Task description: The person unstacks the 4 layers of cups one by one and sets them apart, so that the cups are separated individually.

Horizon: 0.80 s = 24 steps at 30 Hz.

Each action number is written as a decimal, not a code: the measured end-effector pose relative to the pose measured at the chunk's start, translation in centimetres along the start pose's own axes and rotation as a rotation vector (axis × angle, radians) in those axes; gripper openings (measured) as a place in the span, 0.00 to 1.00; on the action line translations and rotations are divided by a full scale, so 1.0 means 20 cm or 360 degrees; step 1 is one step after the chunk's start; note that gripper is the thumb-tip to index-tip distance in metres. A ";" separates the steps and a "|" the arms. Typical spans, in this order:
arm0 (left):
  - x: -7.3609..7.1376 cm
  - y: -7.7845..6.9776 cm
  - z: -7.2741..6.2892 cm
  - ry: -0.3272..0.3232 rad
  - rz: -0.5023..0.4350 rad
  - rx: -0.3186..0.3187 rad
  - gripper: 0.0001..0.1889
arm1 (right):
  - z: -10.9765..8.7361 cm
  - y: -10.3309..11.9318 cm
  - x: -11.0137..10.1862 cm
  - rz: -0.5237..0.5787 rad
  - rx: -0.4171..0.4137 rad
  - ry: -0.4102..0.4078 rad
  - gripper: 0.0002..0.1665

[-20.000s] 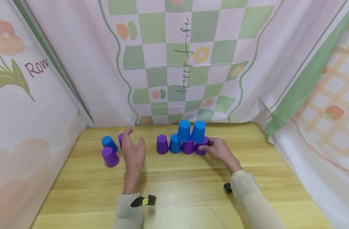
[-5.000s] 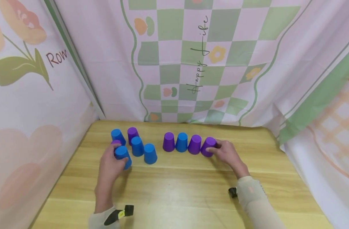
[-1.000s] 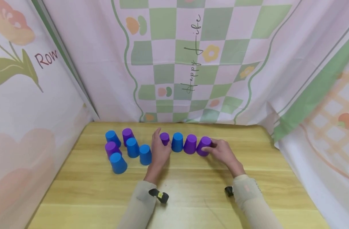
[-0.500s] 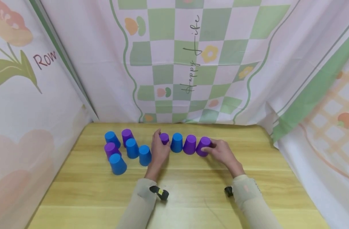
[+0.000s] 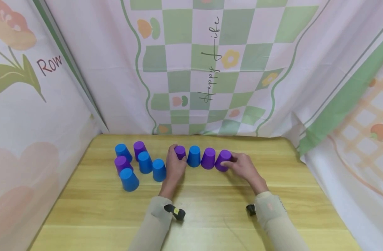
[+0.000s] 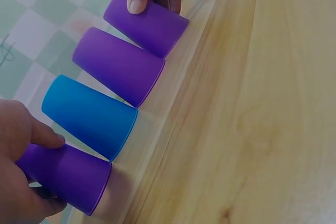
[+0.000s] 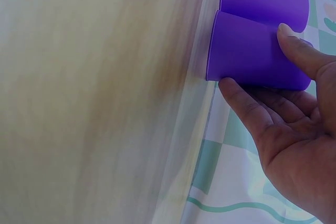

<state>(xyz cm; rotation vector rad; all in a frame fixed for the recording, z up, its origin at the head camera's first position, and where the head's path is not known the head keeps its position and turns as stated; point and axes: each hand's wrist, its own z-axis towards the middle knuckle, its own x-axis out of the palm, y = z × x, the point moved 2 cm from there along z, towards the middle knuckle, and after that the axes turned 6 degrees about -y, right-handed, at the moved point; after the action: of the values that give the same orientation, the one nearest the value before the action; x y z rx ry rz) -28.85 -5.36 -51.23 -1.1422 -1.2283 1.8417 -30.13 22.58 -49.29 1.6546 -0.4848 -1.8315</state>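
Two purple cups and a blue one between hands make up most of a row of upside-down cups on the wooden table. At its left end my left hand grips a purple cup, thumb on one side and fingers round the other. A blue cup stands beside it, then a second purple cup. My right hand holds the purple cup at the right end, its thumb on the near side and fingers along the outer side.
Left of the row stand several more upside-down cups: blue cups among them, and purple cups behind. A printed curtain hangs along the table's back edge. Black wrist straps sit on the sleeves.
Since twenty seconds ago, the two upper blue cups have left the row and blue cups stand at left. My left hand has gone from a blue cup to the row's left purple cup.
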 end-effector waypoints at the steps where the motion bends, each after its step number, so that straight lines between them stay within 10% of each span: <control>1: 0.00 0.00 0.00 0.0002 0.0000 0.0000 0.33 | 0.00 0.00 0.00 -0.0002 -0.0005 0.0001 0.24; 24: -0.06 -0.12 -0.03 -0.0007 -0.0005 0.0082 0.31 | -0.01 0.00 -0.01 -0.0016 -0.0007 0.0001 0.25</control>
<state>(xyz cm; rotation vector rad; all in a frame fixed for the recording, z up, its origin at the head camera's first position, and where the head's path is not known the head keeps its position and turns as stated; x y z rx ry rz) -27.59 -5.27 -48.64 -1.1082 -1.1780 1.8636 -30.01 22.68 -49.23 1.6573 -0.4725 -1.8376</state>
